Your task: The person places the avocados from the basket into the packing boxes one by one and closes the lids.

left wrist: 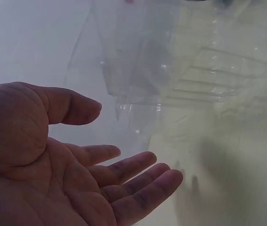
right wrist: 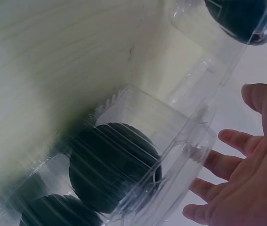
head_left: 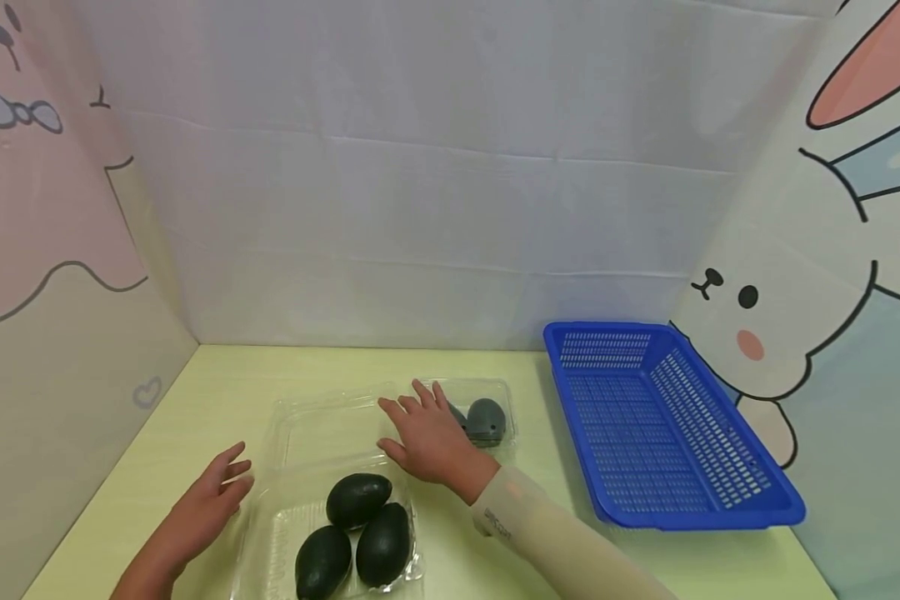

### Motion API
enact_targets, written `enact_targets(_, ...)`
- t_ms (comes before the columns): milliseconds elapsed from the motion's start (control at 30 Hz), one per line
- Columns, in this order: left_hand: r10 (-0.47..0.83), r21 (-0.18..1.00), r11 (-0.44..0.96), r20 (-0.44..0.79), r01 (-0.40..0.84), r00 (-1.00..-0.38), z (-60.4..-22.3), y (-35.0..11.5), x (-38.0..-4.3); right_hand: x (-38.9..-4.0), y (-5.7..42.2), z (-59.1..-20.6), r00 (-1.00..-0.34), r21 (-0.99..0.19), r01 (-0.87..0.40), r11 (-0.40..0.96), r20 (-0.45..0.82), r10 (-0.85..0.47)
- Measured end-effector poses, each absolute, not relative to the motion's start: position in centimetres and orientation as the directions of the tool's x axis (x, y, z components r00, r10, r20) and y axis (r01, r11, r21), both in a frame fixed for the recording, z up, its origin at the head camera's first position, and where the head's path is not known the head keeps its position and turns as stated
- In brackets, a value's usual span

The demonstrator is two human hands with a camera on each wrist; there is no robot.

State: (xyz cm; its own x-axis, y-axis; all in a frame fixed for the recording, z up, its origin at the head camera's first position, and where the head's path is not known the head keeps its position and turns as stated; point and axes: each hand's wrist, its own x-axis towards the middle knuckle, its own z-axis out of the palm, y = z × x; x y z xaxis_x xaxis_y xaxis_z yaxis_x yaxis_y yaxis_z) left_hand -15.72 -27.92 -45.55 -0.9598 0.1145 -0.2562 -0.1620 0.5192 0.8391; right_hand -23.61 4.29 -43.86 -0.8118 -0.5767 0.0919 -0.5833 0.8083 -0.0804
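Note:
Three dark green avocados [head_left: 384,546] lie in a clear plastic box [head_left: 281,533] at the front, its clear lid [head_left: 326,433] folded back flat behind it. My left hand [head_left: 210,504] hovers just left of that box, fingers relaxed and parted, holding nothing; the left wrist view shows the clear plastic [left wrist: 171,75] ahead of its fingertips. My right hand [head_left: 427,433] is spread out over the left side of a second clear box [head_left: 487,387], partly hiding it. Avocados [right wrist: 114,165] show through this box's plastic. In the right wrist view, my fingertips reach right to its edge.
A blue perforated plastic basket [head_left: 600,500] stands at the right of the pale yellow table [head_left: 240,362]. A white cloth [head_left: 435,208] hangs behind, and printed cloths with cartoon animals stand at both sides.

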Motion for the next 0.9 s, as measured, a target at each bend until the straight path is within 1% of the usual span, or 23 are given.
enact_targets(267, 0.093, 0.8, 0.576, -0.266, -0.167, -0.959, -46.2, -27.3, -16.9, -24.2, 3.9, -44.5, -0.81, -0.025, -0.585, 0.811, 0.058, -0.583)
enact_targets(500, 0.081, 0.804, 0.572, -0.253, -0.163, -0.964, -46.1, -26.6, -17.2, -24.2, 3.4, -44.6, -0.802, 0.029, -0.593, 0.804, 0.059, -0.594)
enact_targets(700, 0.078, 0.809, 0.565, -0.247, -0.162, -0.966, -46.2, -26.5, -17.1, -24.2, 3.1, -44.9, -0.798, 0.038, -0.599, 0.8, 0.058, -0.6)
enact_targets(900, 0.094, 0.84, 0.524, -0.218, -0.138, -0.971, -46.0, -26.6, -16.8, -24.2, 2.9, -45.1, -0.806, -0.002, -0.589, 0.808, 0.074, -0.587)
